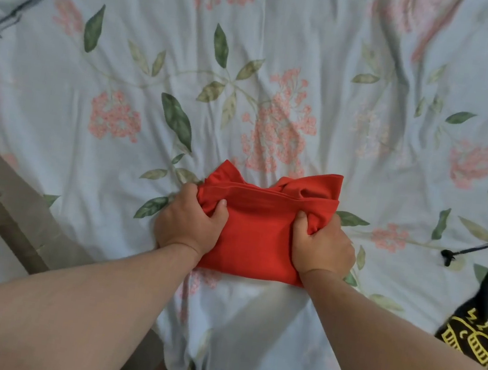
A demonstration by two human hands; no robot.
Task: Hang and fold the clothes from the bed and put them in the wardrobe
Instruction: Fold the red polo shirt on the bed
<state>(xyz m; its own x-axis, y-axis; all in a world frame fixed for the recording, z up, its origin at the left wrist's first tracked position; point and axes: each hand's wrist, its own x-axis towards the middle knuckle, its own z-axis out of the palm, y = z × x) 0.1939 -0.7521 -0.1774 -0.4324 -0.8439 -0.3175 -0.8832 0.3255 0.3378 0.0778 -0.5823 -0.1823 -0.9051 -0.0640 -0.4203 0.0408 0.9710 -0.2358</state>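
Red cloth (256, 233), folded into a small thick packet, is seen lying near the front edge of the bed (124, 91), on the floral cover. Its left side is gripped by the left hand (189, 224), thumb on top and fingers curled into the bunched edge. Its right side is clenched the same way by the right hand (323, 248). The garment is judged light, soft and limp, so the folds are likely to slump if it is lifted by one corner. Hold is best taken at both side edges, or from beneath, so the layers are kept together. A black garment with yellow print (485, 325) is seen at the right.
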